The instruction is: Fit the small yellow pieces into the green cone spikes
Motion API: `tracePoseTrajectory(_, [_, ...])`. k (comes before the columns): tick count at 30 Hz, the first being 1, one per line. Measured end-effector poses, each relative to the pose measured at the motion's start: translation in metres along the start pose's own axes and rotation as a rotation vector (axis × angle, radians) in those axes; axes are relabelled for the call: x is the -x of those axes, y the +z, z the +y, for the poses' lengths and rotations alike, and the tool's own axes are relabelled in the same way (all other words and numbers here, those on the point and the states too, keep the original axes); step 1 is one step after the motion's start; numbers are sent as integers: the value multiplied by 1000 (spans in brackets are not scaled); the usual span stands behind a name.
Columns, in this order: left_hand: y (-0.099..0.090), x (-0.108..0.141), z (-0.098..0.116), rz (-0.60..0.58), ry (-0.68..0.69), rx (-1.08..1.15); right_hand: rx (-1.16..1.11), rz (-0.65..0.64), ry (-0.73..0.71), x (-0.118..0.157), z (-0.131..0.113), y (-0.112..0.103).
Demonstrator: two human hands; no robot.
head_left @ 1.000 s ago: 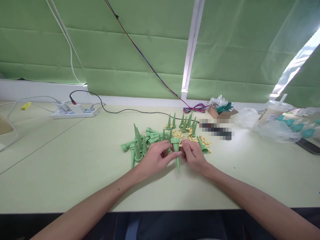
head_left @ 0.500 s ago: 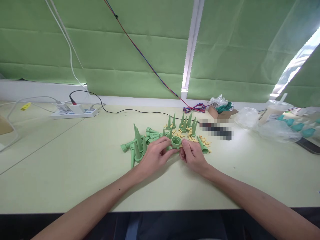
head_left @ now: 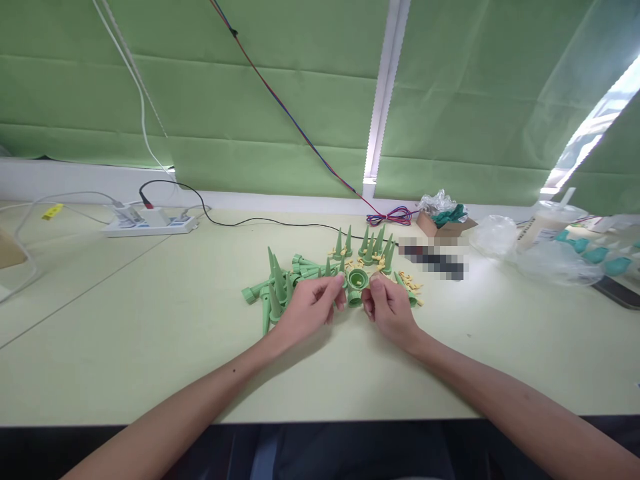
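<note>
Between my hands is a green plastic watering spike [head_left: 358, 280], its round open end facing up towards me and a bit of yellow showing inside. My right hand [head_left: 393, 311] is closed, with thumb and finger pinching the spike's right edge. Just left of the rim, my left hand [head_left: 316, 303] is also closed, thumb against the fingers; whatever it pinches is too small or hidden. Beyond the left hand lies a pile of green spikes [head_left: 278, 280], some upright and some on their sides. Small yellow valve pieces [head_left: 407, 280] are scattered behind the right hand.
More green spikes [head_left: 371, 247] stand upright farther back. A black cable runs from a white power strip [head_left: 150, 227] along the table [head_left: 165, 347]. At the right are a cardboard box [head_left: 445, 230], plastic bags [head_left: 560, 262], a drink cup [head_left: 543, 223] and a dark phone [head_left: 617, 291].
My left fingers have come off the spike's rim and drawn together. The spike has shifted slightly right and up, and yellow now shows inside it.
</note>
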State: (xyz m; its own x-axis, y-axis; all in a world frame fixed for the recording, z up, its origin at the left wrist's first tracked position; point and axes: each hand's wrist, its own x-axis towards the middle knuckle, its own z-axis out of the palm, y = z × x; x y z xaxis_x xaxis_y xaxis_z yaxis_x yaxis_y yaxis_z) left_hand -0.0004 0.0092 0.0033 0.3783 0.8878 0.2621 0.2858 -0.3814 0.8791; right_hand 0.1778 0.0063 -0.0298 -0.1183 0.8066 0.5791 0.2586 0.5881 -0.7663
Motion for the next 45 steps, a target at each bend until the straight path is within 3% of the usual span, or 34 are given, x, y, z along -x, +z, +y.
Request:
tracePoseTrajectory(6, [-2,-2,6,-153,-199,213,78,-140,-112,-1,-3,0])
tracePoseTrajectory(19, [-5,1,5,-252,-146,240,-22,-204,-85,0,-2,-2])
tracePoseTrajectory(29, [-5,1,-4,-256,-84,202,-51,-210,-58,1,0,-3])
tracePoseTrajectory(39, [-6,4,1,-252,-50,39,-11,-177,-15,-2,3,-4])
tracePoseTrajectory(45, [-4,4,2,-190,4,-130,39,-171,-4,-2,1,-4])
